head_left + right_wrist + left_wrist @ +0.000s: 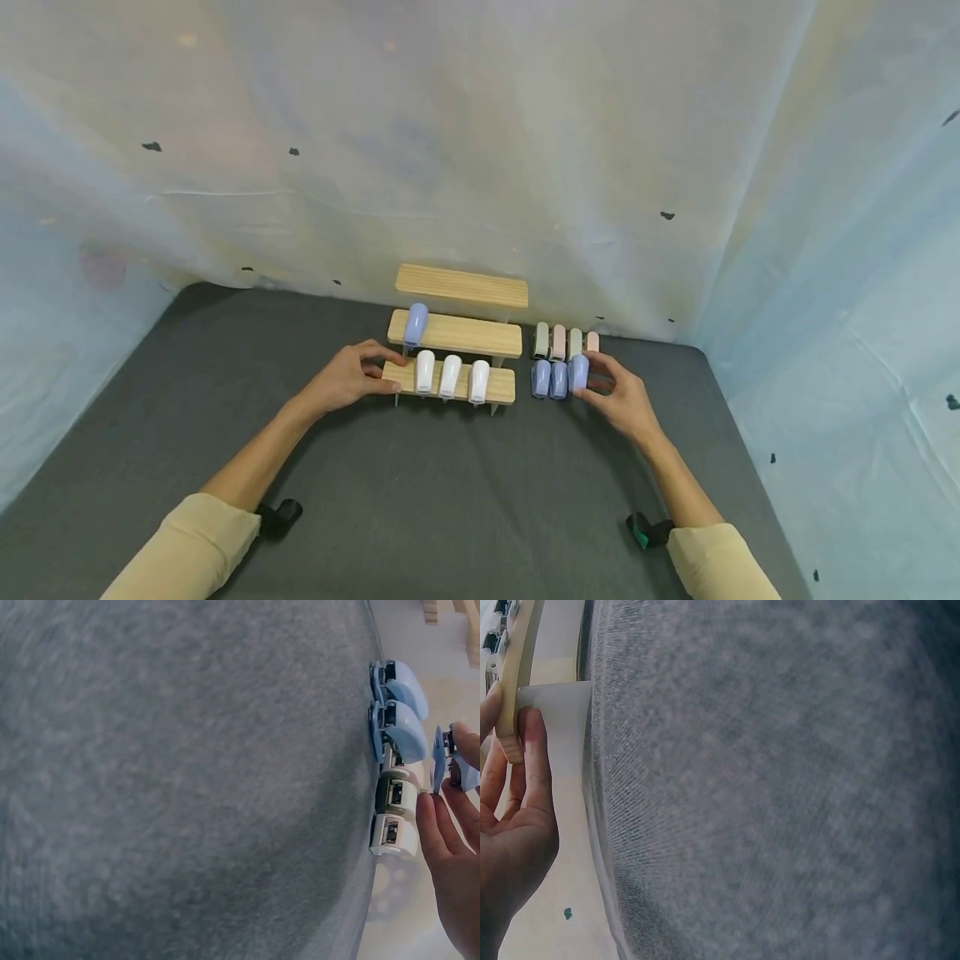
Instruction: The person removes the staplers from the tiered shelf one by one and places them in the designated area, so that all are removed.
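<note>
My left hand [351, 379] grips the left end of the lowest board of a three-step wooden shelf [497, 385]; in the left wrist view the thumb lies on one face of the board and fingers on the other. Three white staplers [449, 377] stand on that board, and a blue-violet stapler [416, 323] sits at the left end of the middle one. My right hand [618, 396] pinches another blue-violet stapler [578, 372], lifted off the table in the right wrist view. Beside it two more blue-violet staplers [405, 731] stand on the table.
Behind the blue-violet staplers is a row of pale green [542, 340] and pink staplers [558, 342]. The top board [461, 285] of the shelf stands near the back curtain [480, 150]. Dark grey cloth [450, 508] covers the table.
</note>
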Demonstrator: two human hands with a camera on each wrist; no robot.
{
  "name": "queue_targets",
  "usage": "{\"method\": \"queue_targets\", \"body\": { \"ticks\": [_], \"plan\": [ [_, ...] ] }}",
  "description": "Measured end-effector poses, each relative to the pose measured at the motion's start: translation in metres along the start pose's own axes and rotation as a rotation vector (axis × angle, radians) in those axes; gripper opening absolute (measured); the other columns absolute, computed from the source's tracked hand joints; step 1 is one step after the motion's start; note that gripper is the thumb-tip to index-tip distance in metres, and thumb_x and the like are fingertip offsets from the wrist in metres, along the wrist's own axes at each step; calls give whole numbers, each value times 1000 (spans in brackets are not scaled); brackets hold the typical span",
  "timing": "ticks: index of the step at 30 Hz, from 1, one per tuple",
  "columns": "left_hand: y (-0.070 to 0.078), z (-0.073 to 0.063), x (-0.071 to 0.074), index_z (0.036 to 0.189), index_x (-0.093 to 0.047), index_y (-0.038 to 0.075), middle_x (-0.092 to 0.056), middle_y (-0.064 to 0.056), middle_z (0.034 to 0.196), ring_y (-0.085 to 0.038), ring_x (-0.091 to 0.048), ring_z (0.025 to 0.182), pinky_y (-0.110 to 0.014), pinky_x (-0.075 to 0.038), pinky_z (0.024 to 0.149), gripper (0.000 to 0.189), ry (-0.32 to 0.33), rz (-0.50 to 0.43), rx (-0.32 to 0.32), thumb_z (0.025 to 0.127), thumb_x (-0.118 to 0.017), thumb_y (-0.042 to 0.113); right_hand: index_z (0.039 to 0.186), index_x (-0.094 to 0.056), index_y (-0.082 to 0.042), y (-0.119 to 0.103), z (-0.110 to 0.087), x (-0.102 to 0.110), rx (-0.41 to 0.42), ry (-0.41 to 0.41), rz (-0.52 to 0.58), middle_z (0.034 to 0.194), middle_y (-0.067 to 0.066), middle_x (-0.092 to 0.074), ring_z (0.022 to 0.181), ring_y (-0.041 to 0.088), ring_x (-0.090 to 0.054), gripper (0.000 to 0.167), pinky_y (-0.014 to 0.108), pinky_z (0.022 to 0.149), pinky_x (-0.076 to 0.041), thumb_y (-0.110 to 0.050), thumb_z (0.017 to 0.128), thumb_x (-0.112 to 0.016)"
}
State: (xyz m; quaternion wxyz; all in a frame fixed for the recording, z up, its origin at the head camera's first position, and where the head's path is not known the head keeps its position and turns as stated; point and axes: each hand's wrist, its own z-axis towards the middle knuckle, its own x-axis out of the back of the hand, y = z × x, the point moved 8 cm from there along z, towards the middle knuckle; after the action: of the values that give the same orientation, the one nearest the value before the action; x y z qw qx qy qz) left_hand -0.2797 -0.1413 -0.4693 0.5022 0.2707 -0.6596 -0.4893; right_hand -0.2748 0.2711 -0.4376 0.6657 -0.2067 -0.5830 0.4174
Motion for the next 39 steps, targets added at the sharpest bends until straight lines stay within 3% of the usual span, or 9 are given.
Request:
{"method": "queue_targets", "body": {
  "ticks": [7,12,23,33,39],
  "plan": [
    [-1,1,0,119,-70,9,-54,-13,121,-23,-62,74,-35,-50,68,41,-3,-2,-6,83,-83,23,140,-52,-1,8,1,1,-32,-18,-31,131,21,-60,116,36,-61,66,44,89,-53,0,81,-81],
    [-1,1,1,119,-70,9,-55,-13,123,-22,-59,73,-35,-49,67,40,3,-2,1,83,-83,23,140,-52,-1,15,3,-3,-14,-33,-7,130,22,-60,118,36,-59,66,42,89,-53,1,80,-82],
    [-1,1,0,119,-70,9,-54,-13,125,-21,-58,72,-34,-49,67,40,0,-8,3,84,-82,22,138,-53,-4,32,5,-8,-105,-54,-59,127,21,-61,117,33,-60,65,36,89,-53,-1,80,-82],
    [-1,1,0,120,-70,10,-54,-13,124,-21,-55,71,-34,-47,66,41,0,-11,7,83,-83,23,136,-54,-3,39,6,-11,-136,-45,-74,126,21,-62,116,33,-61,64,37,90,-53,-3,79,-84],
    [-1,1,0,120,-70,9,-55,-13,122,-22,-61,79,-36,-49,71,43,3,-6,7,83,-84,24,137,-53,-4,41,5,-13,-150,-61,-86,127,19,-62,116,32,-61,65,41,92,-52,-3,80,-83]
  ]
}}
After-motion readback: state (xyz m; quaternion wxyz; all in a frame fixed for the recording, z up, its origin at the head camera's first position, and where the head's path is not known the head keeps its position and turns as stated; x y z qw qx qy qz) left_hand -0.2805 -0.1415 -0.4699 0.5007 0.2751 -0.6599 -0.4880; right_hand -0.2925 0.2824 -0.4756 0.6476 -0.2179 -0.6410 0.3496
